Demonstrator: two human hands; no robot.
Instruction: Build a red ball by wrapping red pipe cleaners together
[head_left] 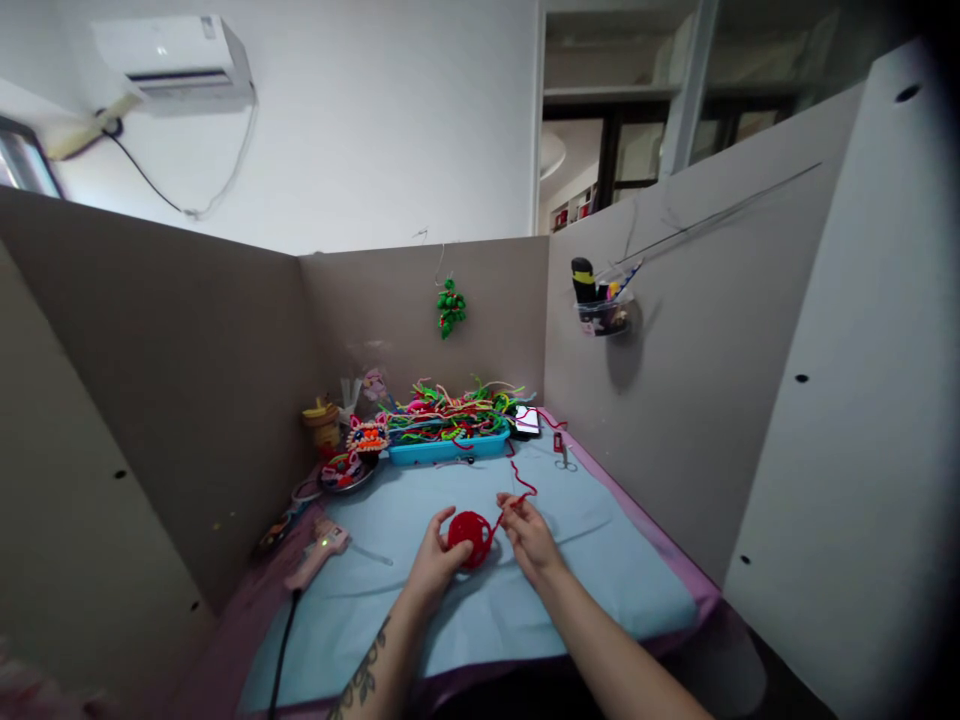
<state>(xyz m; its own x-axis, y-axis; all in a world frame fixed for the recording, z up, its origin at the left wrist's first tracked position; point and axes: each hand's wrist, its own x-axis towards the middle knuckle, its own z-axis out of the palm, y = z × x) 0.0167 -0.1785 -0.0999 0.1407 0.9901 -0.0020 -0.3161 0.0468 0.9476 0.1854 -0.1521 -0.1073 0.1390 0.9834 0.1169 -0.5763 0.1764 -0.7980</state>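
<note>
A red ball wound from pipe cleaner (470, 536) sits low over the light blue mat (600, 590). My left hand (433, 556) is closed around its left side and holds it. My right hand (529, 534) is just right of the ball, its fingers pinched on a loose red pipe cleaner strand (523, 489) that runs from the ball and curls up toward the back. Both forearms reach in from the bottom edge.
A blue tray (448, 450) heaped with coloured pipe cleaners stands at the back. Small scissors (563, 455) lie at the back right, a glue gun (321, 552) with a cable at the left, a dish of crafts (346, 470) behind it. Grey partition walls surround the desk.
</note>
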